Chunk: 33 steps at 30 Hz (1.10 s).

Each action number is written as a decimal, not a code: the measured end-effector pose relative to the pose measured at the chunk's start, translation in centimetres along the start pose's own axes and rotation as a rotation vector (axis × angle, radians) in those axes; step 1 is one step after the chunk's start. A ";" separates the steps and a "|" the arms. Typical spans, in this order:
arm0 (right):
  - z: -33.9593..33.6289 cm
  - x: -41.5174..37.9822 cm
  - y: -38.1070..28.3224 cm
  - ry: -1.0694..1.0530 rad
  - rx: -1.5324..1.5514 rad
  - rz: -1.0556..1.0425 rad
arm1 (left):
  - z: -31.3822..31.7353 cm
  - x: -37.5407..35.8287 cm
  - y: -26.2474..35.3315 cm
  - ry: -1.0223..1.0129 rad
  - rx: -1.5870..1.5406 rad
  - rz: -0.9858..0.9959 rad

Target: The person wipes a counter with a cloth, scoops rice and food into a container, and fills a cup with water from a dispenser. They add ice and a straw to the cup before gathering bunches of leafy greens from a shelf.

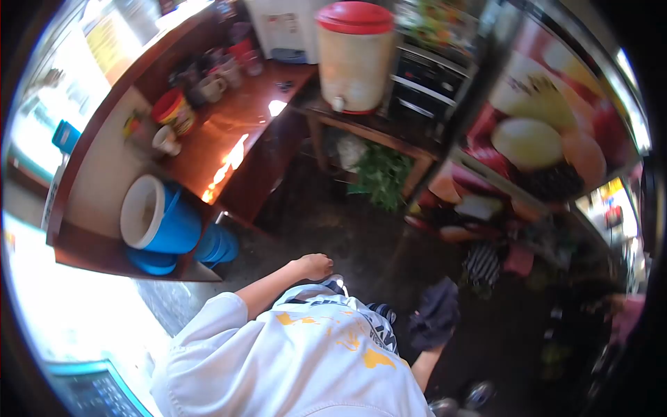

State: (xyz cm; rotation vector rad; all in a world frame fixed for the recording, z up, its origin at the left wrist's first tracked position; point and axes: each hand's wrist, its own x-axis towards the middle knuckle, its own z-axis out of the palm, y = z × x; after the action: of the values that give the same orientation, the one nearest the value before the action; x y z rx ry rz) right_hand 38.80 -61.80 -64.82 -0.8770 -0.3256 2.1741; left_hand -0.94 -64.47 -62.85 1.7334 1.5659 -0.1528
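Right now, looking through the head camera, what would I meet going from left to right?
Blue bucket → left hand → green leaves → dark cloth → striped item → pink object, too blurred to identify.

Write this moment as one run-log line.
left hand: curled, no object visible; right hand: mostly hidden, holding dark cloth; ahead: red-lidded dispenser

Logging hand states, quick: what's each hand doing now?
Left hand: looks loosely closed, nothing visible in it.
Right hand: holding the dark cloth, which mostly hides it.

Sunlit brown counter [244, 111] above dark floor [316, 219]
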 end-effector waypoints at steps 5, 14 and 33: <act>16.7 15.8 1.9 -0.343 -0.178 0.194 | -0.8 -6.8 -9.1 0.375 -0.223 -0.140; 42.4 39.5 8.6 -0.659 -0.738 0.039 | -12.7 -7.9 -19.2 1.144 -0.892 -0.265; 55.9 70.6 11.5 -0.568 -1.749 -0.987 | -32.9 9.8 -37.4 1.264 -0.229 -0.688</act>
State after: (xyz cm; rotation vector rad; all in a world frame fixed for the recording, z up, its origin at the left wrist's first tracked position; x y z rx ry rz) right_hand -39.39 -15.67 -63.78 -0.5261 -2.4635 0.7102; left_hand -44.94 -39.14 -62.79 0.9785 2.8681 0.9212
